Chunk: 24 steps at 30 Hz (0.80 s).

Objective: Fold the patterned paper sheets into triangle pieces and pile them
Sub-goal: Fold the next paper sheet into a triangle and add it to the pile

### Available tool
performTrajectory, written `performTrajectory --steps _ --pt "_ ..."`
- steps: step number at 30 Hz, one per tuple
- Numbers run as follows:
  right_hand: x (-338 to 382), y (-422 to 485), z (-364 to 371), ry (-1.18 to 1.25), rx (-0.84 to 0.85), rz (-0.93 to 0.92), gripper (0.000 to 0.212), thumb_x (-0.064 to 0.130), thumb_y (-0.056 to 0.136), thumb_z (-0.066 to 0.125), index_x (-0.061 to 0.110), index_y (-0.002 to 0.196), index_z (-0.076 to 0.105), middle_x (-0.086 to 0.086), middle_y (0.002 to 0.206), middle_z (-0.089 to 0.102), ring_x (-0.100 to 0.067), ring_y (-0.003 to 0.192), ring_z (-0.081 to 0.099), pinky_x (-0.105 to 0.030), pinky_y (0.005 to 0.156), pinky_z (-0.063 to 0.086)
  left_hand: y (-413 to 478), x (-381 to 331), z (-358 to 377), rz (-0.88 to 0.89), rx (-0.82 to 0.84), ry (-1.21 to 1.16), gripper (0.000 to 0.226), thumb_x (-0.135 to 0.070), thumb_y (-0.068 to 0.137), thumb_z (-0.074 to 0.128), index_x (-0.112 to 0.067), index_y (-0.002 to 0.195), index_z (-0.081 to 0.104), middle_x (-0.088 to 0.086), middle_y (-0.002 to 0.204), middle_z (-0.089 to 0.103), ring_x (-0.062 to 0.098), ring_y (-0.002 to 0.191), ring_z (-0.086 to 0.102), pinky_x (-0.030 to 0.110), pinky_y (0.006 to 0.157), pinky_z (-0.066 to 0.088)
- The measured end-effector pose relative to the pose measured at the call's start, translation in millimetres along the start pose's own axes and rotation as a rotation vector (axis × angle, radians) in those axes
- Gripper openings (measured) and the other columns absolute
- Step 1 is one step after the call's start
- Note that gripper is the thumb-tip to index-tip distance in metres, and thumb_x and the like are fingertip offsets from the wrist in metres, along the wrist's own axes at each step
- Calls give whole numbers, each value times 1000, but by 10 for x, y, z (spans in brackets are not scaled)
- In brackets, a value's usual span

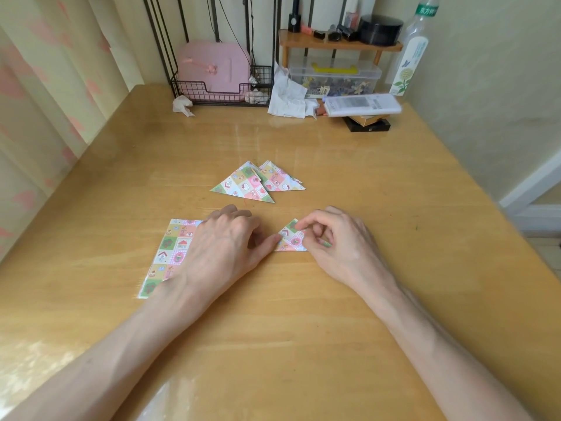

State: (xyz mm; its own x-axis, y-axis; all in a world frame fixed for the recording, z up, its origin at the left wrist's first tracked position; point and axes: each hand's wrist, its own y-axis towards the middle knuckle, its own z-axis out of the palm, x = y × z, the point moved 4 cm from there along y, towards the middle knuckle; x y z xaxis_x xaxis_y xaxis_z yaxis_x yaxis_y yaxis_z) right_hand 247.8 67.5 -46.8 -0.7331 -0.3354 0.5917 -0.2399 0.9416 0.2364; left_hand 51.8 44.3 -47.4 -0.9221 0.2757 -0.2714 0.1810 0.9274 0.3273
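A small folded triangle of patterned paper (pixel 290 239) lies on the wooden table (pixel 303 314) in front of me. My right hand (pixel 337 238) pinches its top and right side with thumb and forefinger. My left hand (pixel 226 241) lies flat, its thumb tip pressing the triangle's left corner. Under my left hand and wrist lies a stack of flat patterned sheets (pixel 170 253), partly hidden. Farther back, two larger folded triangles (pixel 258 183) overlap in a loose pile.
At the table's back edge stand a black wire rack with a pink case (pixel 212 71), crumpled tissues (pixel 288 95), a clear plastic box (pixel 334 77), a small wooden shelf with cosmetics (pixel 340 44), a white remote-like box (pixel 361 104) and a bottle (pixel 409 56). A curtain hangs left.
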Motion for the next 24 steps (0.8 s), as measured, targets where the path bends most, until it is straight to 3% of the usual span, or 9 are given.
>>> performTrajectory --steps 2,7,9,12,19,24 --pt "0 0 9 -3 1 24 4 33 84 71 35 88 72 11 76 54 -2 67 53 -22 57 39 0 -2 -10 -7 -9 -5 43 -60 91 58 -25 66 53 -10 66 52 20 79 54 30 63 30" --pt "9 -11 33 -70 5 58 31 63 77 75 35 88 67 12 83 56 -2 73 55 -26 56 39 -15 0 -44 -15 -36 -21 41 -60 88 64 -27 66 53 -10 69 54 19 80 54 20 55 20" --pt "18 -16 37 -87 8 64 33 64 76 75 34 88 66 12 84 55 -2 74 55 -26 57 42 -11 4 -49 -15 -38 -36 40 -59 88 65 -26 68 56 -10 70 53 18 81 52 17 54 19" --pt "27 -13 42 -106 19 70 34 63 77 76 33 89 65 11 85 55 -4 76 55 -28 60 45 -6 14 -31 -18 -14 -77 37 -60 87 61 -26 72 58 -9 73 52 17 83 49 25 64 25" --pt "8 -9 58 -115 39 57 37 65 79 74 32 90 62 12 86 54 -4 78 55 -22 59 40 -5 -22 -14 50 3 -222 18 -46 92 66 -29 87 63 -10 85 51 16 86 45 32 78 42" --pt "11 -6 85 -134 63 36 36 65 82 71 32 91 60 13 87 53 -8 78 55 -20 56 35 44 100 -32 42 162 -324 23 -57 86 67 -44 104 72 -12 99 54 15 102 45 42 96 41"
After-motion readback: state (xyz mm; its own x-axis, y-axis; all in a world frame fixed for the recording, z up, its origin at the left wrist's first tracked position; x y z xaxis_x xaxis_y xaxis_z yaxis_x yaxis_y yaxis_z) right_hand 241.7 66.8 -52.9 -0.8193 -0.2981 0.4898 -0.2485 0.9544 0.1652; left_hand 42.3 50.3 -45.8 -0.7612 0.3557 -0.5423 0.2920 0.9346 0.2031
